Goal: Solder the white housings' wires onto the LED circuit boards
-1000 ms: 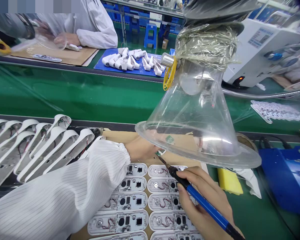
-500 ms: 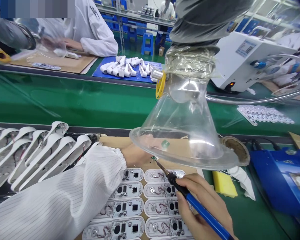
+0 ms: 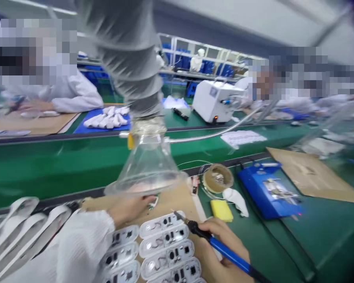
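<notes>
My right hand grips a blue-handled soldering iron; its tip points up-left, above rows of white housings with circuit boards on a cardboard sheet. My left hand lies under the clear funnel hood and pinches a small green circuit piece near the hood's rim. The left arm wears a white striped sleeve. The picture is blurred by motion.
White curved shells lie stacked at the left. A solder spool, yellow sponge and blue soldering station sit to the right. A green conveyor runs behind. Other people in white coats work across it, beside a white machine.
The view has swung up and right, now showing more of the room. The iron tip has pulled away from the small piece in my left hand.
</notes>
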Demonstrator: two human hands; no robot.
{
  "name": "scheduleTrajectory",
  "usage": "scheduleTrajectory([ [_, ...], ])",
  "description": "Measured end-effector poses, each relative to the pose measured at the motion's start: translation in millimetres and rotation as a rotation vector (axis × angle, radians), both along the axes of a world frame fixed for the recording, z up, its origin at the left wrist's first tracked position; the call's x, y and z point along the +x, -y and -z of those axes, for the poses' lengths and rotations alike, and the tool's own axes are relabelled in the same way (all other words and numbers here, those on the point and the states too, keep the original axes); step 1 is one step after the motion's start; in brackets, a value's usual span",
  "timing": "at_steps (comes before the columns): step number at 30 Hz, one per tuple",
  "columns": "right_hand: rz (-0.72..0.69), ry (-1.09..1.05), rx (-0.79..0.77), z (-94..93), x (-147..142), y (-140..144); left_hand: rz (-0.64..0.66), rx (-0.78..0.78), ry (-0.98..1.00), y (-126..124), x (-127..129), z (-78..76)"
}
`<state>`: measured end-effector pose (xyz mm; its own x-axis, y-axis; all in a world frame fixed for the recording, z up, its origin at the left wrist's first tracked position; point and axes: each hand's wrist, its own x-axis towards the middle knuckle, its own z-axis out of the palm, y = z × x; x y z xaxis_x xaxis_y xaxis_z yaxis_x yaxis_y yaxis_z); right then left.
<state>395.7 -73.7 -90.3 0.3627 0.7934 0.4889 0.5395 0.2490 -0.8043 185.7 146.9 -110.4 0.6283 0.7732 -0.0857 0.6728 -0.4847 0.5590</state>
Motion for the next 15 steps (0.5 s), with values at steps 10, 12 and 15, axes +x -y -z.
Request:
scheduleTrajectory([
  [10, 0.089, -0.037, 0.138, 4.0, 48.6, 8.1, -0.118, 0.163, -0.201, -14.3, 3.9, 1.1],
  [12, 0.11, -0.08, 0.092, 7.0, 51.5, 18.3, -0.091, 0.141, -0.258, -3.6, 6.7, -9.6],
  [15, 0.216, -0.184, 0.029, 12.3, 55.4, 31.0, -0.118, 0.153, -0.273, 11.4, 8.8, -21.5],
])
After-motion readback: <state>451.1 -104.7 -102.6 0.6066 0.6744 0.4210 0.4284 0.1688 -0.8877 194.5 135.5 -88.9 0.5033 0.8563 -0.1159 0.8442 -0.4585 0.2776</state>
